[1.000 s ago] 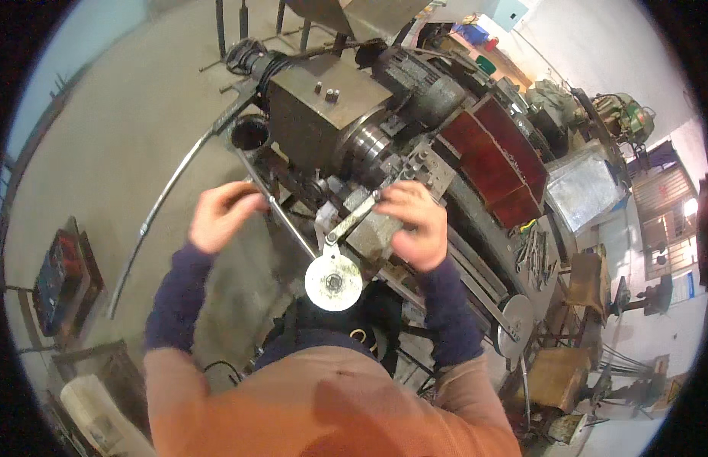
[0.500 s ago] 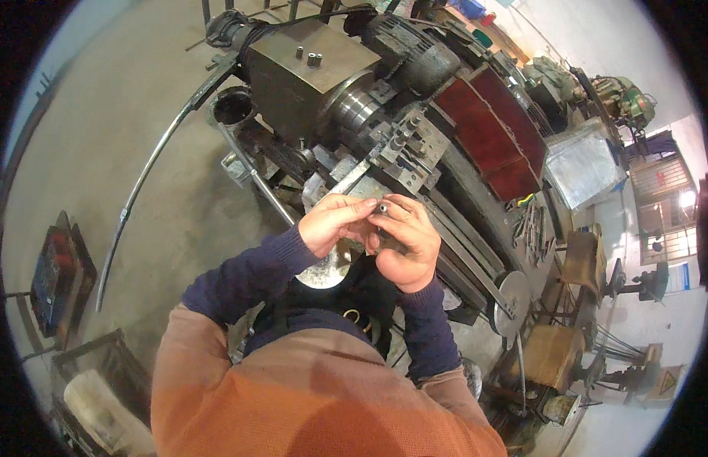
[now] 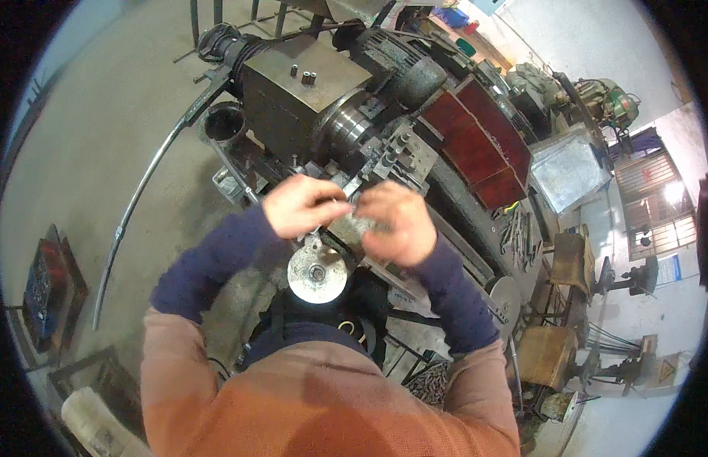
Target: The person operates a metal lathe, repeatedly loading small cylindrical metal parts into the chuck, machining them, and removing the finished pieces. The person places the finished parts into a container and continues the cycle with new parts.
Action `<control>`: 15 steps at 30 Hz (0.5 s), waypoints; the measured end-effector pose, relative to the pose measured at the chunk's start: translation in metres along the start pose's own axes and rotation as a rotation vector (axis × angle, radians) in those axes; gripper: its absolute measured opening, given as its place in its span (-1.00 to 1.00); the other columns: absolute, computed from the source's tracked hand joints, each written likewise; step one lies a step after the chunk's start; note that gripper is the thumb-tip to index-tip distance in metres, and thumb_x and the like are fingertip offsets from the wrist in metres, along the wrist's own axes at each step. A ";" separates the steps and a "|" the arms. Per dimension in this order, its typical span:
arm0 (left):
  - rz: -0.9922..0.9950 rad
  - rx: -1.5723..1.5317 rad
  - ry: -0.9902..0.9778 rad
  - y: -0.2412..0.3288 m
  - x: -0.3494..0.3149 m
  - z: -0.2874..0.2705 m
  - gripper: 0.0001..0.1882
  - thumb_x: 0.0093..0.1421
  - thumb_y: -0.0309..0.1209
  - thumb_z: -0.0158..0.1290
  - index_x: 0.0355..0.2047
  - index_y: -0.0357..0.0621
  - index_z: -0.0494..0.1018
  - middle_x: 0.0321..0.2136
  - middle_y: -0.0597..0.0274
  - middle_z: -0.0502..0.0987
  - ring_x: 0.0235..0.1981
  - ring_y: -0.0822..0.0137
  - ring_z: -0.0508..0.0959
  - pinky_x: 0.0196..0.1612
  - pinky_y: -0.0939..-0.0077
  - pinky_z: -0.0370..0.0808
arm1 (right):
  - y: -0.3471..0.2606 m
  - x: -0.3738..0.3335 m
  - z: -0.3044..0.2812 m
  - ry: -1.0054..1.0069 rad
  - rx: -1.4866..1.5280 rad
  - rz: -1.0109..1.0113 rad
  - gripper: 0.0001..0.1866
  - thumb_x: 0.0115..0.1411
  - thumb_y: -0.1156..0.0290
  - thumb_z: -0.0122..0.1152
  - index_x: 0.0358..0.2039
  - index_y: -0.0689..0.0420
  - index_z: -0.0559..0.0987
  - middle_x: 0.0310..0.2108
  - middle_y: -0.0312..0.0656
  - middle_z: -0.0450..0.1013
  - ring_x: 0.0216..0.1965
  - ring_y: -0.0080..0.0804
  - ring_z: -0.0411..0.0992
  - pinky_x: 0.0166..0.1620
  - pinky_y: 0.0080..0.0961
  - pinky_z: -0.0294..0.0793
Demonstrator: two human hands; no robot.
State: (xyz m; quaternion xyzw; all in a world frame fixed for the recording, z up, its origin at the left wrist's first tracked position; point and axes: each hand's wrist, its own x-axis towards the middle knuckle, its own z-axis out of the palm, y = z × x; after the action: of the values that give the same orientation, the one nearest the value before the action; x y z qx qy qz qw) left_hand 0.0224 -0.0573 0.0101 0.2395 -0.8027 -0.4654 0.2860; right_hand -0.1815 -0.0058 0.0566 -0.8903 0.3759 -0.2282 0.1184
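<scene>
My left hand [image 3: 304,206] is over the lathe's carriage, its fingers and thumb drawn together; what they hold, if anything, I cannot make out. Close on its right is my right hand [image 3: 400,223], fingers curled and smeared by motion, so its grip is unclear. The fingertips of both hands nearly meet in front of the tool post [image 3: 399,156]. Below my left hand is a round metal handwheel [image 3: 316,273]. Beyond the hands lies the lathe's shiny chuck [image 3: 348,126], beside the box-shaped headstock [image 3: 300,84].
Three small metal cylinders [image 3: 306,77] stand on the headstock. A long bent metal lever [image 3: 133,206] reaches out at the left. Right of the carriage are a dark red panel [image 3: 479,145], a silvery sheet-covered block [image 3: 571,171] and several hand tools [image 3: 519,236]. Metal pieces [image 3: 428,385] lie below my right forearm.
Both hands have moved forward toward the tool post and slightly apart. The small metal cylinder seen between the fingers before is no longer visible. The handwheel is more exposed.
</scene>
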 end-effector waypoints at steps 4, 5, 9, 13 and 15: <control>-0.012 0.432 0.270 -0.006 -0.031 -0.077 -0.70 0.13 -0.25 -0.01 -0.32 -0.28 0.46 -0.56 0.04 0.50 -0.52 0.20 0.53 -0.43 0.40 0.42 | 0.068 0.037 -0.003 0.029 -0.383 0.169 -0.68 -0.39 0.40 0.13 -0.49 0.18 0.58 -0.37 -0.06 0.48 -0.32 -0.14 0.40 -0.24 -0.34 0.41; -0.067 0.486 0.333 -0.003 -0.046 -0.096 -0.70 0.13 -0.26 -0.02 -0.29 -0.28 0.45 -0.57 0.02 0.49 -0.51 0.16 0.53 -0.42 0.37 0.42 | 0.090 0.050 0.002 -0.118 -0.416 0.343 -0.70 -0.38 0.39 0.13 -0.52 0.17 0.59 -0.43 -0.04 0.48 -0.35 -0.13 0.42 -0.25 -0.35 0.43; -0.394 1.191 0.423 -0.034 -0.140 -0.164 -0.76 0.10 -0.24 0.00 -0.31 -0.12 0.43 -0.62 0.01 0.46 -0.50 0.00 0.48 -0.46 0.19 0.38 | 0.108 0.079 0.017 -0.250 -0.450 0.596 -0.76 -0.35 0.35 0.15 -0.57 0.12 0.62 -0.57 0.00 0.48 -0.44 -0.10 0.47 -0.26 -0.36 0.46; -0.665 1.133 0.409 -0.055 -0.212 -0.173 -0.69 0.06 -0.22 0.04 -0.26 -0.15 0.41 -0.63 0.04 0.47 -0.52 0.03 0.49 -0.46 0.20 0.40 | 0.122 0.082 0.017 -0.314 -0.361 0.618 -0.71 -0.28 0.33 0.16 -0.50 0.20 0.60 -0.43 0.08 0.49 -0.31 -0.09 0.49 -0.16 -0.33 0.47; -0.725 1.027 0.456 -0.067 -0.228 -0.161 -0.63 0.02 -0.22 0.07 -0.21 -0.15 0.39 -0.63 0.05 0.47 -0.52 0.03 0.50 -0.46 0.21 0.40 | 0.122 0.085 0.018 -0.312 -0.304 0.609 -0.71 -0.29 0.33 0.17 -0.49 0.16 0.61 -0.44 0.07 0.49 -0.33 -0.09 0.49 -0.16 -0.34 0.47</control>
State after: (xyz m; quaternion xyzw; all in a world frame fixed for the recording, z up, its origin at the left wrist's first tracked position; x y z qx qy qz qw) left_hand 0.3048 -0.0380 -0.0380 0.6921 -0.7105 -0.0287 0.1238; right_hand -0.1957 -0.1512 0.0215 -0.7692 0.6305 0.0145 0.1030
